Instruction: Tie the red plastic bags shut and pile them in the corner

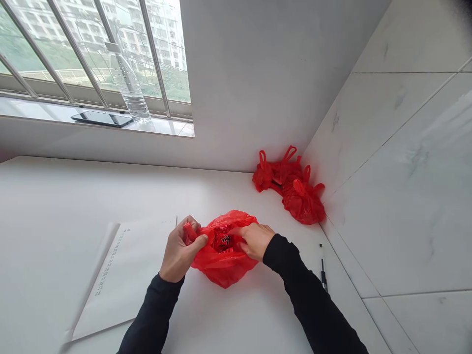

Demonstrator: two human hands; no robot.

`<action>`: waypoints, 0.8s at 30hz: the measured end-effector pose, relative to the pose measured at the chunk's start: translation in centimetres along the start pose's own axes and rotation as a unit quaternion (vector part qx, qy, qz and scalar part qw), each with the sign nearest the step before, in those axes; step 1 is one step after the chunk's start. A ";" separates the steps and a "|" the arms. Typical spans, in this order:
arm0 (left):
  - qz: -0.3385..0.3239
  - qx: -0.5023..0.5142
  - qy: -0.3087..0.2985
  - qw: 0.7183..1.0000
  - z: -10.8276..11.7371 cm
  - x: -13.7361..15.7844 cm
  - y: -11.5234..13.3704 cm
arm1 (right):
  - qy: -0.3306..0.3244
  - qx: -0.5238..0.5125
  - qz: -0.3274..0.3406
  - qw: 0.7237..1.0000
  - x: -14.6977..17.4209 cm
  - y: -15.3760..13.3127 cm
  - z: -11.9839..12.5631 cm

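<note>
A red plastic bag (224,275) sits with its mouth spread on the white table, between my two hands. My left hand (182,248) is closed around the bag's handle and left rim, thumb on top. Into the opening from the right reaches my right hand (254,240), its fingers partly hidden inside. Within the bag lie shiny red packets (224,241), one printed with black and white characters. Whether my right fingers grip a packet or the bag film is not visible.
More red plastic bags (304,201) are heaped in the back right corner. White paper sheets (118,275) lie at the left, a black pen (323,275) at the right. A water bottle (134,98) and a phone (102,118) rest on the windowsill. A tiled wall (413,196) bounds the right side.
</note>
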State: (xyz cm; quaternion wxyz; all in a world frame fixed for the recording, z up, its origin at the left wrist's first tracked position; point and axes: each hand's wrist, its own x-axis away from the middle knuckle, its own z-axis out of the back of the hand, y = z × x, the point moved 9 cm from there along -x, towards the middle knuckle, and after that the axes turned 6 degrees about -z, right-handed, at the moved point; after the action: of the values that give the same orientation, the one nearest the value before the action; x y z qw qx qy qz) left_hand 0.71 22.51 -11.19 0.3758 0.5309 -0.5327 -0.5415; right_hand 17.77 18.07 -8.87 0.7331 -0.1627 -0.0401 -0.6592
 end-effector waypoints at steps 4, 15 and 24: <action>-0.008 0.011 -0.013 1.000 0.0 0.0 -0.2 | 0.037 0.002 -0.019 0.999 -0.8 0.3 0.1; 0.036 0.175 -0.070 0.981 -1.0 0.4 0.0 | 0.055 -0.048 0.077 0.994 -1.1 -2.6 0.0; 0.063 0.210 -0.068 0.973 -0.7 0.6 0.0 | 0.068 -0.047 0.070 0.994 -1.2 -2.4 -0.7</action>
State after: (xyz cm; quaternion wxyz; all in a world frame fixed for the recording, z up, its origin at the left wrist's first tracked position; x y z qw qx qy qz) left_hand 1.25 21.82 -11.22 0.2520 0.5248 -0.6916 -0.4275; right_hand 15.20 18.85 -9.41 0.7697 -0.1544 0.0523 -0.6173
